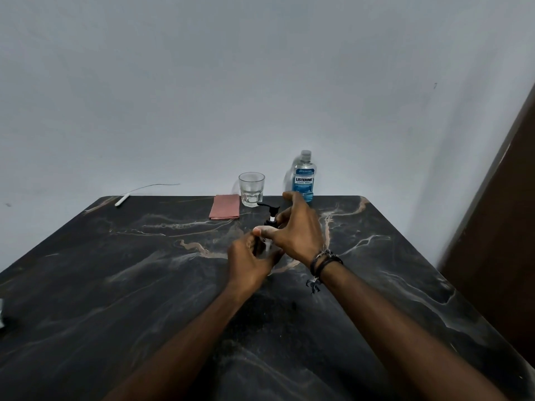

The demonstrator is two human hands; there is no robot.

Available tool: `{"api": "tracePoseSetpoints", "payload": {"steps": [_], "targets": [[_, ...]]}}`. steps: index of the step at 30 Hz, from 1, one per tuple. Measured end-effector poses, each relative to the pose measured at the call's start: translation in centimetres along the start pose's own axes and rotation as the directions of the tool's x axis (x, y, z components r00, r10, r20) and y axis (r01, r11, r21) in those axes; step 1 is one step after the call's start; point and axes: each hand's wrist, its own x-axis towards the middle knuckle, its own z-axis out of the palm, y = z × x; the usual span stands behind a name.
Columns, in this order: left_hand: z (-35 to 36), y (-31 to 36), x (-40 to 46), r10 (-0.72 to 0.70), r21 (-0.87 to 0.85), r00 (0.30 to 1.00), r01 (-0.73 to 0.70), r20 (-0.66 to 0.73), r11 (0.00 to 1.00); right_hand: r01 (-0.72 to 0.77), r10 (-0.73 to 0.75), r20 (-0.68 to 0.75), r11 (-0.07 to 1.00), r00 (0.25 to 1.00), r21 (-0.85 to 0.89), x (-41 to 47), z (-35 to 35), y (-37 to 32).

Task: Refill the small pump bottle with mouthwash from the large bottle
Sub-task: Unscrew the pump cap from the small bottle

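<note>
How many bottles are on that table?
2. The large mouthwash bottle stands capped at the table's far edge, right of the glass. The small pump bottle is nearer, mid-table, held between both hands and mostly hidden. No others are visible.

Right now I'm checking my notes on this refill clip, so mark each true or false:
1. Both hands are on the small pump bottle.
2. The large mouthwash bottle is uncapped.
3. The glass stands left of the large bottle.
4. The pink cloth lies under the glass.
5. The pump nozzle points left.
1. True: the left hand grips the small pump bottle, and the right hand has its fingers at the pump head.
2. False: the large bottle has its cap on.
3. True: the glass is left of it.
4. False: the pink cloth lies beside the glass, to its left.
5. True.
</note>
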Motion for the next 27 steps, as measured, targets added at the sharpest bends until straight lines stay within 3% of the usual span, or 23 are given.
{"api": "tracePoseSetpoints", "payload": {"steps": [9, 16, 23, 27], "targets": [[-0.2, -0.8, 0.1, -0.035, 0.004, 0.999, 0.034, 0.015, 0.999, -0.030, 0.009, 0.071, 0.953, 0.997, 0.300, 1.4, -0.5, -0.2], [-0.1, -0.4, -0.1, -0.042, -0.012, 0.999, 0.043, 0.021, 0.999, -0.036, 0.023, 0.035, 0.913, 0.999, 0.406, 2.7, -1.9, -0.2], [-0.7, -0.2, -0.2, -0.071, -0.036, 0.997, 0.072, 0.038, 0.997, -0.079, 0.138, -0.053, 0.794, 0.989, 0.603, 4.7, -4.6, -0.2], [-1.2, -0.4, -0.2, -0.087, -0.030, 0.996, 0.088, 0.034, 0.996, -0.210, 0.253, 0.011, 0.777, 0.967, 0.593, 5.6, -5.7, 0.9]]}}
